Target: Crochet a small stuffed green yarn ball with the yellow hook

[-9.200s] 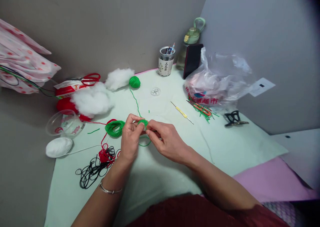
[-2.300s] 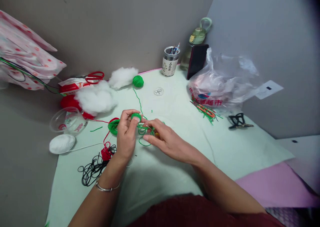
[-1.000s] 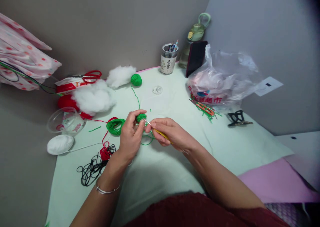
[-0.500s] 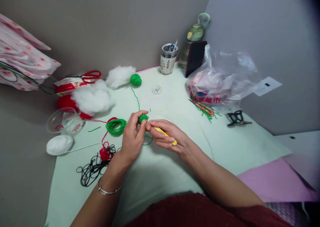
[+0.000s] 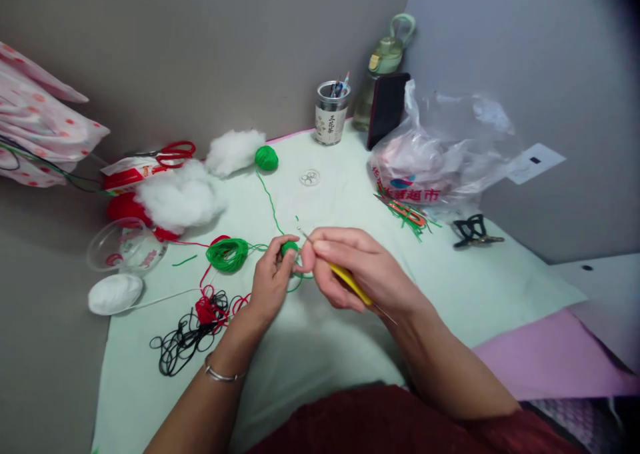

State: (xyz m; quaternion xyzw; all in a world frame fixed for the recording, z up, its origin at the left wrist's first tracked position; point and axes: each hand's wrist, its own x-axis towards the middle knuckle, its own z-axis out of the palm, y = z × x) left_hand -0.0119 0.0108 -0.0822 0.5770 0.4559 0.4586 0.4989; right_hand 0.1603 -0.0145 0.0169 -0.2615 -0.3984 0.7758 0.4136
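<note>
the left hand (image 5: 270, 277) pinches a small green piece (image 5: 289, 247); the right hand (image 5: 367, 264) is curled snugly round a yellow-handled hook (image 5: 352, 285).

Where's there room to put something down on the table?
The pale cloth looks bare between the black clip and the right forearm, and between it and the left forearm. The left is crowded: green yarn coil, white stuffing, black cord.

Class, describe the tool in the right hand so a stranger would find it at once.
Over the pale green tablecloth, find the right hand. It grips a slanted crochet hook. A yellow handle, with a thin metal shaft at each end, sets it apart from the small green crocheted piece in the left hand.
</note>
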